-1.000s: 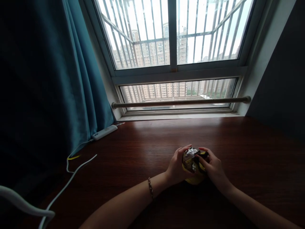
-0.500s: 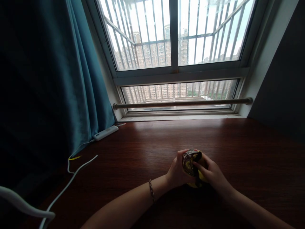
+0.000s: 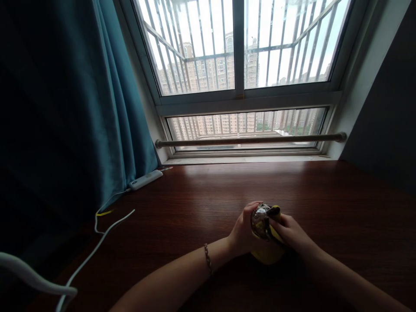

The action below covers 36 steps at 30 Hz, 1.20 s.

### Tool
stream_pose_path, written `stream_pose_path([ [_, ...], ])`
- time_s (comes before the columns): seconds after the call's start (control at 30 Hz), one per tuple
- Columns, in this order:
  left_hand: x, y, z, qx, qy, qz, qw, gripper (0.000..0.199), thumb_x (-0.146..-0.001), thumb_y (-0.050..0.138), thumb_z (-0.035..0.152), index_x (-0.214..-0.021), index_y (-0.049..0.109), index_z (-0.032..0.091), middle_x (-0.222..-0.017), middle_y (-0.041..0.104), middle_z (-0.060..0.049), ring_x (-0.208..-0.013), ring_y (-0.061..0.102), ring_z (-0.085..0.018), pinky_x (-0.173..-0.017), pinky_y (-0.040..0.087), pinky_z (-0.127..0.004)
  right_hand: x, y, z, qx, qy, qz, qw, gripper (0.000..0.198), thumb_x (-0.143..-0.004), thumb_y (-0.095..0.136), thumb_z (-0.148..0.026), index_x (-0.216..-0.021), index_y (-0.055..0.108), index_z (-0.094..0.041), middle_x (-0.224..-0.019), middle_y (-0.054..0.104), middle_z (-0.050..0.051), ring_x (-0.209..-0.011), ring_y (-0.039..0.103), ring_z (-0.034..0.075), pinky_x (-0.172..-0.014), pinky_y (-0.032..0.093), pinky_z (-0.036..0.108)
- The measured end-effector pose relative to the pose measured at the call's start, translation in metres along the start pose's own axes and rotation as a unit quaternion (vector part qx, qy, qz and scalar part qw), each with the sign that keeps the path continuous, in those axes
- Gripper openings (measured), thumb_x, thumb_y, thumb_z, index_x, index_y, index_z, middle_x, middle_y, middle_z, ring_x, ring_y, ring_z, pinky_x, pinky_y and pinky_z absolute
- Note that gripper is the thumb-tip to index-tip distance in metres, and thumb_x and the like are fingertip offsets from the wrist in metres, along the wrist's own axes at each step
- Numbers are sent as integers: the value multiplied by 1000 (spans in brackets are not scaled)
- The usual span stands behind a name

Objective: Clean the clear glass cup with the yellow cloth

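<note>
Though unclear inside, a yellow packet [image 3: 262, 229] in the grip of left fingers [image 3: 249, 209] and right fingers [image 3: 277, 227].

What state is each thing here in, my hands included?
Package: held between both hands; can't tell whether open or sealed.
Left hand: curled around the package's left side.
Right hand: gripping its right side near the top.
Bracelet: worn on the left wrist.
Curtain: drawn aside, left of the window.
Window: looks shut.
White device: lying flat beside the curtain.
</note>
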<state>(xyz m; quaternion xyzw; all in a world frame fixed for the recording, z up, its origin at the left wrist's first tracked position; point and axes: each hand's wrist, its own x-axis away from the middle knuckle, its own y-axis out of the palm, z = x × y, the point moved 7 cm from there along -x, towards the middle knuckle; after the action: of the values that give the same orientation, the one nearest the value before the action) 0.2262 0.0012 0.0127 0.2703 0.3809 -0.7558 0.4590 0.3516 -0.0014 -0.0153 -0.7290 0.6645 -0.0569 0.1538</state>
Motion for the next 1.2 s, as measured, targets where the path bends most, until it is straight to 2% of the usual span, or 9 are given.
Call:
stream_pose_path([
  [0.1, -1, -3, -5, 22, -47, 19, 998, 92, -50, 79, 27, -121, 21, 18, -110, 46, -13, -93, 51, -24, -80, 44, -37, 1, 14, 7, -151, 85, -71, 982, 42, -66, 63, -46, -87, 59, -10, -78, 62, 8, -76, 56, 26, -63, 44, 28],
  [0.17, -1, -1, -1, 31, -18, 0, 999, 94, -48, 80, 31, -121, 22, 19, -112, 44, -14, -95, 50, -25, -80, 44, -38, 2, 16, 8, -169, 95, -78, 978, 38, -62, 67, -41, -83, 60, -9, -75, 61, 8, -73, 56, 25, -62, 44, 28],
  [0.3, -1, 4, 8, 9, 56, -52, 997, 94, -45, 81, 37, -119, 27, 20, -120, 37, -16, -108, 40, -30, -86, 40, -40, 3, 6, 2, -53, 4, -26, 998, 23, -61, 62, -33, -69, 59, -11, -66, 60, 5, -63, 55, 23, -55, 42, 26],
  [0.4, -1, 1, 7, -20, 36, -45, 998, 94, -44, 81, 38, -119, 29, 19, -116, 42, -15, -105, 43, -29, -87, 39, -40, 6, -3, -2, 72, -37, 52, 995, 28, -70, 53, -38, -61, 58, -12, -58, 57, 3, -57, 52, 21, -50, 38, 25],
  [0.5, -3, -2, 4, -21, -16, -40, 999, 94, -43, 81, 40, -119, 31, 18, -110, 49, -12, -96, 50, -26, -85, 42, -37, 11, -8, -6, 123, -54, 104, 985, 40, -76, 45, -46, -54, 56, -13, -52, 54, 3, -50, 50, 19, -45, 34, 24],
  [0.77, -8, -6, 7, 9, -85, -80, 993, 85, -46, 78, 42, -116, 40, 15, -93, 57, -7, -79, 56, -21, -74, 46, -29, 12, -5, -10, 155, -74, 79, 982, 37, -78, 45, -46, -59, 55, -16, -56, 58, 4, -52, 52, 21, -46, 34, 25],
  [0.93, -5, -5, 0, 23, -140, -118, 983, 72, -50, 76, 44, -108, 48, 13, -89, 58, -7, -79, 56, -22, -75, 45, -28, 11, -3, -11, 162, -83, 53, 982, 32, -78, 45, -41, -58, 54, -17, -56, 58, 3, -52, 52, 20, -46, 34, 25],
  [1.0, -4, -3, -4, 28, -155, -124, 980, 76, -51, 77, 42, -113, 44, 14, -94, 57, -8, -85, 55, -24, -78, 44, -30, 10, -5, -9, 156, -80, 63, 983, 34, -78, 45, -42, -57, 54, -16, -55, 56, 3, -50, 50, 19, -46, 33, 25],
  [1.2, -3, 12, -7, 111, -138, -134, 975, 120, -38, 84, 33, -131, 9, 16, -105, 52, -12, -96, 50, -27, -88, 39, -38, 11, -13, 4, 74, -48, 119, 989, 40, -73, 48, -47, -51, 51, -15, -49, 50, 3, -46, 46, 18, -43, 33, 25],
])
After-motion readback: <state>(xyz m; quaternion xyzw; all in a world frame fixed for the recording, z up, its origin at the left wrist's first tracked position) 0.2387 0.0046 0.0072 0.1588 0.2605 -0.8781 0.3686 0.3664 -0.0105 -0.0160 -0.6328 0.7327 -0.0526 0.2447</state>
